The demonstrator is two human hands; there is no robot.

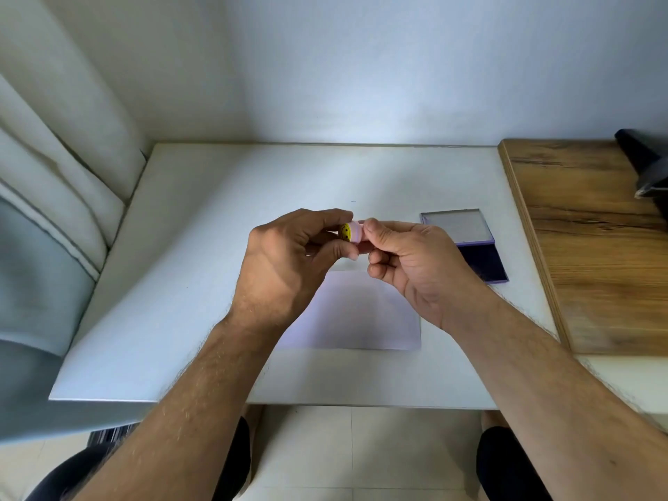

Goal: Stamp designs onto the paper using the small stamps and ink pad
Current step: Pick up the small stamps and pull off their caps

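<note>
A small pink stamp with a yellow smiley face on one end is held above the table between both hands. My left hand grips its smiley end with thumb and fingers. My right hand pinches the other end. Below the hands a white sheet of paper lies flat on the white table; I see no marks on its visible part. The ink pad lies open to the right of the paper, dark blue pad toward me, its clear lid folded back.
A wooden board lies along the table's right side, with a dark object at its far corner. A curtain hangs at the left. The wall stands just behind the table. My knees show under the front edge.
</note>
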